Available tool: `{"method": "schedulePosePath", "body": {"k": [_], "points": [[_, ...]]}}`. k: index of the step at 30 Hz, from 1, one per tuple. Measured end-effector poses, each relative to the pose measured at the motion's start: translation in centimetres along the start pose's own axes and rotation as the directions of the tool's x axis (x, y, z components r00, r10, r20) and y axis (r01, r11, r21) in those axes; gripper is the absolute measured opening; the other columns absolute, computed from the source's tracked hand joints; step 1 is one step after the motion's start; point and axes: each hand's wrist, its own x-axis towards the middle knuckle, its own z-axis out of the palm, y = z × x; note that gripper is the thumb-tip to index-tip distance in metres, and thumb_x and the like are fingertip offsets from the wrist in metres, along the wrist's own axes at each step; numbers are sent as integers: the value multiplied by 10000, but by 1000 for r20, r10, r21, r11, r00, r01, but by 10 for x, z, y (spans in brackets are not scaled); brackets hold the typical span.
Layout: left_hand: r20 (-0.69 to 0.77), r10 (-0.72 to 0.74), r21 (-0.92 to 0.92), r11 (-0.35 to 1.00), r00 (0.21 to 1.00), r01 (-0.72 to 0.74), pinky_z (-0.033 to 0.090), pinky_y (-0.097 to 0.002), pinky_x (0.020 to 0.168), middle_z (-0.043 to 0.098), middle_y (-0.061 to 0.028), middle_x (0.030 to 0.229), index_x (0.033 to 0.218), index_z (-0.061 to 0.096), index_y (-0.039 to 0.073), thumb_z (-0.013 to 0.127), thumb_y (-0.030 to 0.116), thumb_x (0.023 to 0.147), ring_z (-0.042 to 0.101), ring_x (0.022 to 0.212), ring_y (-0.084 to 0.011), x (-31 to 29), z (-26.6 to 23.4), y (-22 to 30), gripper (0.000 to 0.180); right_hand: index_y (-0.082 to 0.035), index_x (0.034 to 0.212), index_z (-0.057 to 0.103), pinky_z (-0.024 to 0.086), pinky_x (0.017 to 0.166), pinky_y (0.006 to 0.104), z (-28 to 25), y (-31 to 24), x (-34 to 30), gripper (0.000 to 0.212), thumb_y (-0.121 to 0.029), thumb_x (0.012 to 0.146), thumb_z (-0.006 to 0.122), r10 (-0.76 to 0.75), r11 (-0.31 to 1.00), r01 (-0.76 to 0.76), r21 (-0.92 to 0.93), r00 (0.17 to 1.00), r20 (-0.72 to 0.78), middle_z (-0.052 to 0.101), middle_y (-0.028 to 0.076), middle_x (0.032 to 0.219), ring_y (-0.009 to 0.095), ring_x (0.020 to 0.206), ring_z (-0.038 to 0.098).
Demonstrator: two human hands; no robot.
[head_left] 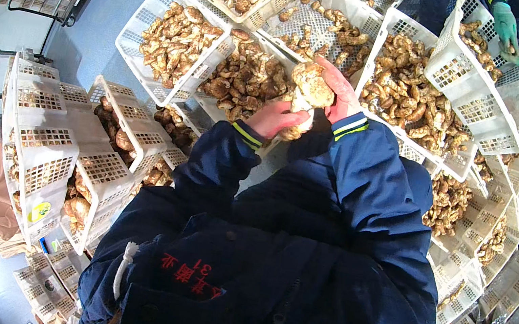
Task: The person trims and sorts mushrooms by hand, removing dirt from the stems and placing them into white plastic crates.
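Note:
A large pale mushroom [312, 86] with a brown-flecked round cap is held up in front of me between both hands. My left hand [273, 119] is closed around its lower, stem side, where more of a pale mushroom body shows below the fingers; whether that is a second piece I cannot tell. Against the cap's right side, my right hand [340, 92] grips with curved fingers. Just under and left of my hands sits a white crate of brown mushrooms [245, 81]. Another crate of mushrooms [400, 82] lies close to the right.
More white crates surround me, including one with lighter mushrooms [180, 42] and a sparsely filled one [333, 27]. Stacked crates [46, 147] stand at the left. At the far right, another person's green-gloved hand [504, 26] reaches over a tilted crate [469, 80].

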Motion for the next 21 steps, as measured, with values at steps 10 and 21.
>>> {"method": "schedulePosePath", "body": {"k": [10, 21], "points": [[-446, 125, -55, 984, 886, -167, 436, -227, 682, 608, -19, 852, 950, 594, -10, 585, 111, 789, 552, 755, -90, 5, 3, -24, 203, -27, 1032, 540, 490, 649, 280, -35, 19, 10, 353, -340, 879, 479, -14, 951, -132, -279, 885, -465, 615, 81, 893, 151, 766, 589], [-688, 111, 20, 991, 717, -135, 433, -256, 680, 605, -23, 896, 1000, 587, 10, 665, 204, 752, 540, 773, -109, -43, -79, -20, 324, -5, 1178, 455, 465, 633, 247, -27, 10, 5, 521, -420, 865, 472, 86, 903, -243, -355, 911, -404, 603, 118, 942, 149, 741, 568]]}}
